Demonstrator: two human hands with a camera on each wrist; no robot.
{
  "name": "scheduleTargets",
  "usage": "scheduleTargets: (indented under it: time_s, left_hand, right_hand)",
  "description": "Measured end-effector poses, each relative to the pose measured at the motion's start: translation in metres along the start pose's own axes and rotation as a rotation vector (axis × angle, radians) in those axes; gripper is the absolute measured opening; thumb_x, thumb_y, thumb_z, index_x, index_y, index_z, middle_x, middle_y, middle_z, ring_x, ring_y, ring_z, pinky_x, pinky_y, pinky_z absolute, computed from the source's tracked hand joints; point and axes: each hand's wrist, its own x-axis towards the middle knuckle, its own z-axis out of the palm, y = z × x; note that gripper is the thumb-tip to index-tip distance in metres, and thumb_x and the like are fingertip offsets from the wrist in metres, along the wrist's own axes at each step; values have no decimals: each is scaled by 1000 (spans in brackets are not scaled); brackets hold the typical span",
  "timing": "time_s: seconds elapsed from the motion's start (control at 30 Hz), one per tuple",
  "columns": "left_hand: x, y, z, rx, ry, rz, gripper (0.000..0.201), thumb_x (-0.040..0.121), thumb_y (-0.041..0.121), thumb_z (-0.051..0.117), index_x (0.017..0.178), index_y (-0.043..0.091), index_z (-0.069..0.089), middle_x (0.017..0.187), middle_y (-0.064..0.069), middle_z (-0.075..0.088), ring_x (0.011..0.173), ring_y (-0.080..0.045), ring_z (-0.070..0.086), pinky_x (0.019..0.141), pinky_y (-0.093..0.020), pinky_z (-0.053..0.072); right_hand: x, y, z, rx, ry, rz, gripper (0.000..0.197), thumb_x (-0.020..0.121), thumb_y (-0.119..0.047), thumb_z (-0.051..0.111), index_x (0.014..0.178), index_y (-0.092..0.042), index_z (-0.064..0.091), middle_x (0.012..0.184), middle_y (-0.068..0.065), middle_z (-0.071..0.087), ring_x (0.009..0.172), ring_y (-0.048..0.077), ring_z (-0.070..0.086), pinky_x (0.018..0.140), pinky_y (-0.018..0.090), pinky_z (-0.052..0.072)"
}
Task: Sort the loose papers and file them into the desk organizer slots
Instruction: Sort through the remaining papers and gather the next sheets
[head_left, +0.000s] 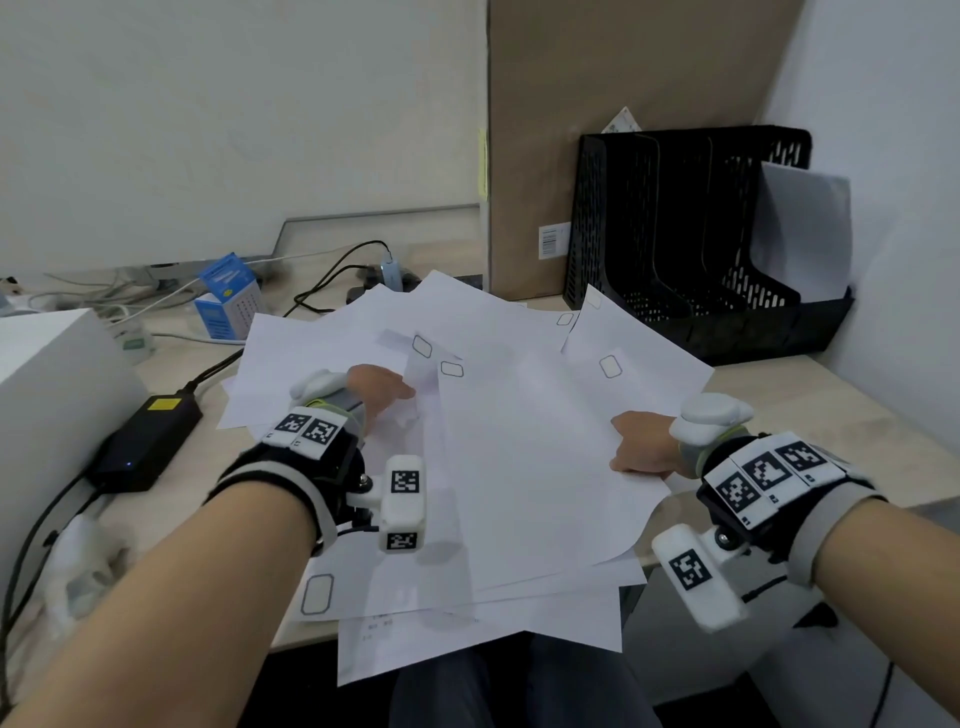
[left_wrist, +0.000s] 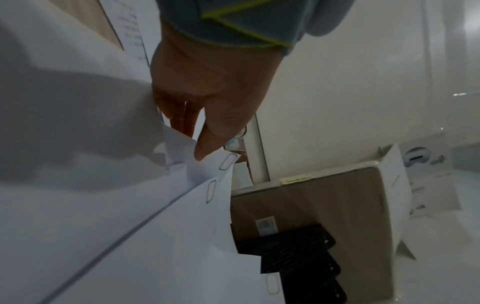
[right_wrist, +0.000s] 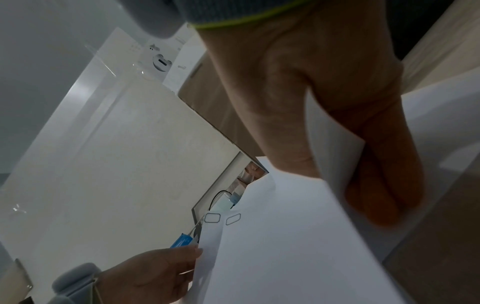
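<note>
A: The left hand (head_left: 382, 391) sits at the left edge of the raised sheets, thumb on top and fingers tucked underneath, so it pinches the paper. In the left wrist view the thumb (left_wrist: 221, 127) presses down on a sheet corner just beside a printed rounded box.

B: And the right hand (head_left: 644, 441)?

A: It holds the right edge of the top sheet (head_left: 535, 457). In the right wrist view the paper's edge passes between thumb and fingers (right_wrist: 384, 185), which curl beneath it. Both forearms reach forward from the lower corners of the head view, each wrist strapped with a black band carrying white marker blocks.

B: Where do the papers lie?

A: The loose papers (head_left: 363, 332) are fanned in an untidy pile across the middle of the table (head_left: 810, 395), some hanging over its near edge. The gripped sheets are lifted above the rest.

B: The organizer?

A: The desk organizer (head_left: 675, 234), black and perforated, stands at the back right of the table against a brown board (head_left: 597, 78). Its rightmost slot holds a white sheet (head_left: 802, 234) standing upright; a small printed slip (head_left: 622, 120) pokes up from behind the left end. I cannot tell whether the middle slots hold anything.

B: Anything else?

A: A black power brick (head_left: 150, 441) and a blue-and-white carton (head_left: 228, 296) lie to the left.
</note>
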Motion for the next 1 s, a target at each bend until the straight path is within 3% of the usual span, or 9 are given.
scheduleTargets:
  time_s: [0.07, 0.17, 0.3, 0.4, 0.5, 0.6, 0.77, 0.87, 1.0]
  left_hand:
    - [-10, -2, 1, 27, -3, 15, 43, 89, 10, 63, 130, 0, 55, 134, -22, 56, 120, -34, 57, 79, -29, 41]
    - [-14, -11, 0, 140, -12, 19, 41, 91, 7, 59, 130, -3, 53, 132, -24, 57, 97, -24, 58, 73, -29, 48]
    - [-22, -17, -29, 193, 202, 63, 38, 94, 6, 47, 131, -1, 55, 133, -22, 56, 123, -35, 55, 80, -27, 39]
    - [-28, -21, -60, 138, 375, 66, 39, 96, 6, 43, 132, -3, 53, 135, -24, 54, 125, -38, 52, 79, -28, 32]
    - [-32, -27, -97, 64, 544, 91, 42, 96, 7, 38, 136, -1, 48, 136, -23, 52, 125, -38, 51, 79, -28, 31]
    - [-46, -26, -132, -51, 727, 118, 41, 97, 9, 35, 136, 4, 45, 135, -20, 53, 117, -34, 54, 80, -28, 30]
    - [-70, -18, -179, -185, 879, 179, 41, 100, 13, 31, 139, 5, 38, 140, -15, 48, 98, -18, 42, 74, -26, 31]
    - [-73, -21, -195, -233, 815, 160, 29, 96, 16, 37, 124, 14, 45, 139, -14, 51, 94, -16, 40, 79, -28, 46]
    - [-82, -19, -182, -88, 629, 165, 9, 94, 4, 44, 92, 12, 44, 109, -17, 57, 89, -19, 43, 60, -25, 39]
  right_hand:
    - [3, 2, 2, -1, 16, -20, 6, 93, -12, 49, 93, -9, 44, 83, 2, 49, 74, 20, 48, 51, 19, 34]
    - [8, 4, 5, 6, 28, -23, 23, 93, -11, 47, 113, -1, 50, 112, 11, 58, 89, 25, 53, 67, 24, 43]
    - [1, 6, 6, 54, 75, -25, 38, 93, -14, 47, 130, -2, 45, 129, 14, 54, 115, 31, 55, 93, 34, 48]
    - [0, 9, 6, 118, 83, -25, 42, 92, -17, 51, 130, 0, 44, 98, 5, 56, 86, 20, 57, 72, 27, 49]
    - [1, 14, 7, 213, 93, -12, 32, 90, -18, 56, 120, -12, 48, 72, -4, 40, 59, 8, 42, 52, 20, 38]
    - [3, 17, 6, 354, 112, -34, 14, 90, -15, 56, 94, -19, 43, 73, -3, 44, 60, 9, 46, 53, 22, 43]
    - [1, 11, -13, 930, 283, -160, 21, 94, -5, 51, 114, -6, 56, 105, 13, 62, 86, 27, 58, 68, 30, 49]
    - [-6, 6, -32, 1131, 355, -229, 32, 95, -3, 49, 126, -3, 54, 122, 12, 62, 108, 33, 59, 94, 44, 49]
    - [-18, 5, -48, 1270, 428, -301, 34, 96, 0, 45, 130, 2, 50, 118, 11, 58, 105, 28, 56, 87, 37, 44]
